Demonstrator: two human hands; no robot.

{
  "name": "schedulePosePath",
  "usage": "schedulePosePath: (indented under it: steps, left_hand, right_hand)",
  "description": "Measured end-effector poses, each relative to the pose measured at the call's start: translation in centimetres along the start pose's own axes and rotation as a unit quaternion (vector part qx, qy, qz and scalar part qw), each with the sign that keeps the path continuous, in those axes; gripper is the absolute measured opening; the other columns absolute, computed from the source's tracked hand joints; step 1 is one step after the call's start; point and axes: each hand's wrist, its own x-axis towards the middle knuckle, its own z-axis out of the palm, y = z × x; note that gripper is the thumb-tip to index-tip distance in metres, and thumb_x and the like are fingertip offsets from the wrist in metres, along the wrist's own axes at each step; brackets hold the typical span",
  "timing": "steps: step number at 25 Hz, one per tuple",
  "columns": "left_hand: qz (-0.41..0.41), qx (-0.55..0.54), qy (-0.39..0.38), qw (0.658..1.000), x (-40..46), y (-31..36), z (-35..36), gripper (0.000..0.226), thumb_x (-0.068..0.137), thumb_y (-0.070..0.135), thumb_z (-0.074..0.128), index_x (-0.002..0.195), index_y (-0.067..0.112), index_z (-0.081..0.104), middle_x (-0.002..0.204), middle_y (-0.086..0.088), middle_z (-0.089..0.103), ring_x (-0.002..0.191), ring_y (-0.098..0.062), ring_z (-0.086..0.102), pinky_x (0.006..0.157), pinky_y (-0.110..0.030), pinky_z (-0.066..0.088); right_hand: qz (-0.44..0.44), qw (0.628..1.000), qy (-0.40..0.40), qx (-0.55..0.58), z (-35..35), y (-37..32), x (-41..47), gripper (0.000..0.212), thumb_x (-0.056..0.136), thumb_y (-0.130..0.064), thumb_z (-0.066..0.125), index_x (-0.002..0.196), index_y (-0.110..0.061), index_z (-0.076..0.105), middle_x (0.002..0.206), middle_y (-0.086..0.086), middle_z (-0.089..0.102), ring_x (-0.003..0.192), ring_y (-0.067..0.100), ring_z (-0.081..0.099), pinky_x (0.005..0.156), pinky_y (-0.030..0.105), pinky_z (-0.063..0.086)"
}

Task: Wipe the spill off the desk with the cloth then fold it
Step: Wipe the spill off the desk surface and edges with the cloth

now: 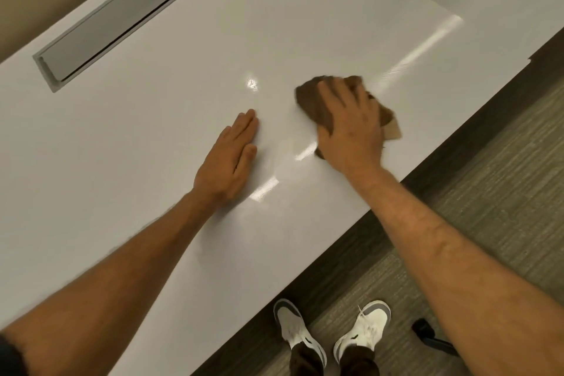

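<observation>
The cloth (pixel 314 101), brown and bunched, lies right of the frame's centre on the white desk (pixel 152 137), near the desk's right-hand edge. The right hand (pixel 351 128) lies flat on top of it, fingers spread and pressing down, so the grip here is a spread palm press, not a pinch; folds of cloth stick out beyond the fingertips and past the far side of the hand. The cloth's outline is blurred, which suggests a sweeping stroke.

The left hand (pixel 232 159) rests flat on the bare desk just left of the cloth, fingers straight and together, holding nothing. It appears to brace the body.

A small glint (pixel 252 84) sits on the desk above the left hand's fingertips; whether it is leftover liquid or only a lamp reflection cannot be told. Other bright streaks run diagonally toward the upper right corner of the desk.

Judged from this, step 1 of 2, the wiping, is in hand, and the fold has not begun. The next move likely calls for carrying the cloth leftward over the glint, keeping the palm pressed down, then checking the surface. Folding will need both hands to flatten the bunched cloth first.

At upper left a grey cable hatch (pixel 128 15) is set into the desk. At the bottom, 2 white shoes (pixel 293 327) stand on grey carpet (pixel 488 192).
</observation>
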Motion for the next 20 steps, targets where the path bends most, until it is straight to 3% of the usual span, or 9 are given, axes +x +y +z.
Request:
schedulePosePath:
  steps: [4,8,12,15,17,18,20]
  left_hand:
    - [0.003,-0.093,0.029,0.995,-0.3,-0.9,-0.1,0.056,0.106,0.034,0.028,0.155,0.009,0.038,0.163,-0.003,0.036,0.153,-0.014,0.03,0.127,-0.039,0.024]
    - [-0.062,-0.2,0.021,0.978,0.2,-0.2,-1.1,0.061,0.103,0.043,0.027,0.153,0.012,0.043,0.161,0.001,0.041,0.149,-0.006,0.035,0.125,-0.03,0.026]
    - [-0.033,-0.106,0.01,0.994,-0.6,1.4,-0.1,0.064,0.103,0.049,0.026,0.157,0.016,0.036,0.165,0.003,0.031,0.154,-0.008,0.023,0.128,-0.042,0.018]
    - [0.043,-0.077,-0.029,0.996,-0.3,5.2,2.1,0.061,0.105,0.043,0.028,0.158,0.014,0.034,0.166,0.002,0.029,0.156,-0.009,0.02,0.128,-0.046,0.019]
    - [0.102,-0.063,-0.058,0.991,0.8,8.3,3.3,0.058,0.105,0.038,0.03,0.157,0.013,0.034,0.167,0.002,0.029,0.156,-0.01,0.02,0.127,-0.046,0.021]
    - [0.123,-0.058,-0.069,0.988,1.6,9.7,3.8,0.057,0.105,0.037,0.031,0.157,0.013,0.035,0.167,0.002,0.029,0.156,-0.01,0.021,0.127,-0.047,0.022]
    - [0.143,-0.045,-0.094,0.984,3.6,12.2,5.0,0.058,0.105,0.039,0.029,0.157,0.015,0.035,0.167,0.004,0.029,0.156,-0.01,0.021,0.127,-0.048,0.023]
  right_hand:
    - [-0.136,0.986,-0.075,0.059,1.3,-4.9,-4.1,0.067,0.08,-0.03,0.06,0.146,-0.028,0.047,0.154,-0.003,0.045,0.145,0.035,0.033,0.114,0.051,0.031]
    - [-0.206,0.95,-0.152,0.179,0.7,-3.8,-8.3,0.055,0.079,-0.022,0.069,0.134,-0.03,0.062,0.147,-0.006,0.054,0.145,0.028,0.037,0.119,0.049,0.026]
    - [-0.188,0.929,-0.211,0.24,-2.4,-1.4,-12.8,0.054,0.073,-0.013,0.068,0.123,-0.031,0.069,0.139,-0.011,0.061,0.143,0.016,0.04,0.121,0.041,0.025]
    - [-0.125,0.943,-0.149,0.269,-4.6,1.4,-17.1,0.06,0.067,-0.01,0.067,0.124,-0.029,0.069,0.137,-0.011,0.063,0.141,0.013,0.045,0.119,0.04,0.032]
    - [-0.002,0.919,-0.073,0.388,-5.9,3.3,-19.7,0.061,0.069,0.001,0.067,0.124,-0.025,0.07,0.134,-0.01,0.065,0.136,0.009,0.051,0.115,0.034,0.039]
    - [0.083,0.88,-0.033,0.467,-6.6,3.9,-20.7,0.06,0.073,0.009,0.067,0.124,-0.023,0.069,0.129,-0.008,0.069,0.13,0.008,0.057,0.109,0.032,0.046]
    - [0.235,0.763,0.052,0.6,-7.8,5.1,-22.2,0.058,0.082,0.019,0.06,0.12,-0.025,0.071,0.108,-0.003,0.077,0.099,0.01,0.073,0.084,0.028,0.059]
